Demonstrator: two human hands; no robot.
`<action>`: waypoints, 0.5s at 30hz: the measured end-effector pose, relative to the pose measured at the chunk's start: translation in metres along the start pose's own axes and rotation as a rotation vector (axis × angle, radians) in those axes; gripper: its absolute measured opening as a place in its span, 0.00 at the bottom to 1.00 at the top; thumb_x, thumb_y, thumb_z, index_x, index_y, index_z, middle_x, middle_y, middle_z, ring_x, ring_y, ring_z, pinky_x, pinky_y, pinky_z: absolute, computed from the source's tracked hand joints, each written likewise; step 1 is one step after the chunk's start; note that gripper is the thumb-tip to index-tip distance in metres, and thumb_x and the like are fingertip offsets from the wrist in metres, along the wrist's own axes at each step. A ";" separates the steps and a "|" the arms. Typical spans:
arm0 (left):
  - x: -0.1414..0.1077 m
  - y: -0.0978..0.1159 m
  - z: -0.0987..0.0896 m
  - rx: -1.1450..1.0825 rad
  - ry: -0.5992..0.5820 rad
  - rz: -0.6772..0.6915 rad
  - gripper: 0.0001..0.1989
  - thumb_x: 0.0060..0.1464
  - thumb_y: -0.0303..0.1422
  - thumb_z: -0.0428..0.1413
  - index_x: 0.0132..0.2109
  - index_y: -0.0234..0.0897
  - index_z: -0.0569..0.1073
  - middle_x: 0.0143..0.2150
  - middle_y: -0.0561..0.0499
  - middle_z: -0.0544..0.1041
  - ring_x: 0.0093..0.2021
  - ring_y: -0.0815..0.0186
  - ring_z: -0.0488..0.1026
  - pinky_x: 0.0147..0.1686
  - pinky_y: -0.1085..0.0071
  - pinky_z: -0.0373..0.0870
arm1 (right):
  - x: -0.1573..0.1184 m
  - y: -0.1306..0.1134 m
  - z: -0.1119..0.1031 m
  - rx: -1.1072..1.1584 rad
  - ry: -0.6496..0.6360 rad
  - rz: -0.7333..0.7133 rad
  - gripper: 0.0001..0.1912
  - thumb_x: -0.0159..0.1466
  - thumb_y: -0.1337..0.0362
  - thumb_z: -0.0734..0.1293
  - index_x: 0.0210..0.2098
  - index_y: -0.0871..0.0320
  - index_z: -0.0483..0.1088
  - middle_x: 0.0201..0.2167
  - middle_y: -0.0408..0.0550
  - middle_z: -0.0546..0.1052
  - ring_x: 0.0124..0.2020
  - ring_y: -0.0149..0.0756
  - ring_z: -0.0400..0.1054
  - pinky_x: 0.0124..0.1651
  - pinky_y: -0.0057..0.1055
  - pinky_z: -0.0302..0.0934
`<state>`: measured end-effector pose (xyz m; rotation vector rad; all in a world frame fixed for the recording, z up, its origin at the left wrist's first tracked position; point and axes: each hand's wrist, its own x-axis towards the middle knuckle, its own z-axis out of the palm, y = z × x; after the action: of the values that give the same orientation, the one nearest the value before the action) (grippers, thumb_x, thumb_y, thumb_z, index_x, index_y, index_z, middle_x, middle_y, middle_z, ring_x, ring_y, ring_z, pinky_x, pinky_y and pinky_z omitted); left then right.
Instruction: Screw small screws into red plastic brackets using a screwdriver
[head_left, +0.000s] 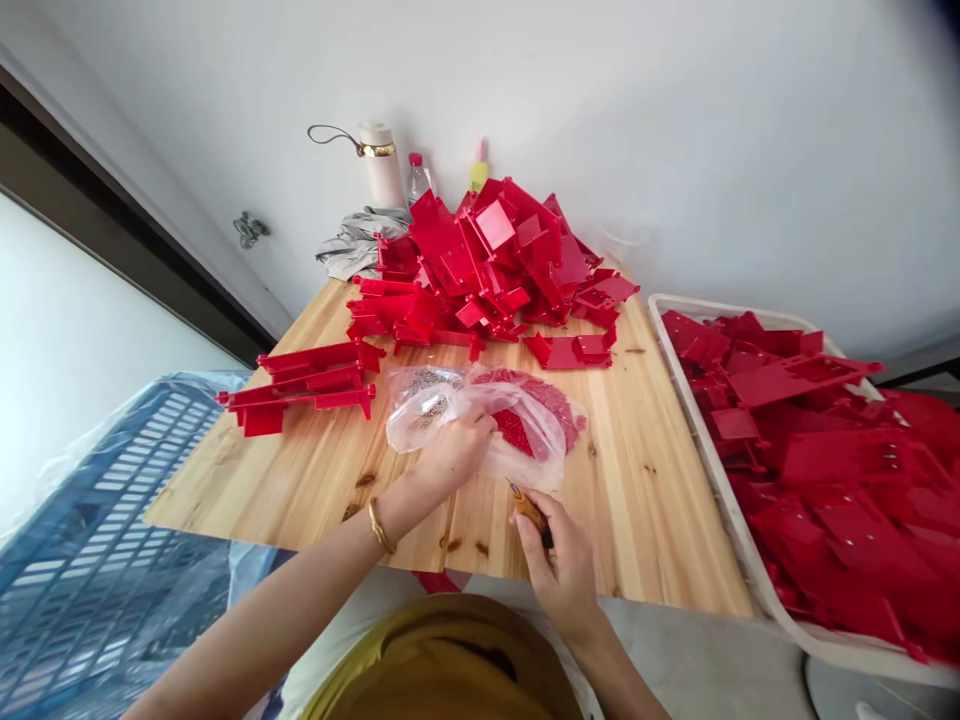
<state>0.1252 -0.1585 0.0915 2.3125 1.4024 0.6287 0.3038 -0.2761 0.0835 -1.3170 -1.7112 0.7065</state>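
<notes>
My left hand [459, 447] is at the near edge of a clear plastic bag, between small metal pieces [431, 400] and small red pieces [517, 415]; its fingers are bent together, and what they hold, if anything, is too small to make out. In my right hand [559, 560] is a short screwdriver-like tool with an orange-brown handle [531, 512], its metal tip pointing up and left toward the bag. Red plastic parts [315, 385] lie in a row left of the bag. Behind it rises a large pile of similar red parts [487, 260].
A white bin [701, 440] full of red parts stands right of the wooden table [645, 520]. A blue crate [112, 500] with plastic film is at the left. A thermos [382, 170], a bottle [417, 180] and grey cloth [356, 245] stand or lie at the back.
</notes>
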 end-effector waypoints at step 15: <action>-0.013 0.017 -0.004 -1.269 0.091 -0.548 0.08 0.58 0.36 0.60 0.39 0.35 0.76 0.31 0.52 0.71 0.30 0.70 0.67 0.30 0.73 0.64 | 0.023 -0.003 0.000 0.048 0.094 0.068 0.11 0.71 0.63 0.62 0.51 0.56 0.71 0.40 0.50 0.83 0.38 0.36 0.80 0.40 0.28 0.75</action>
<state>0.1300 -0.1769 0.1012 0.8832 1.0584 1.0217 0.2999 -0.2549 0.0926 -1.3595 -1.5721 0.7094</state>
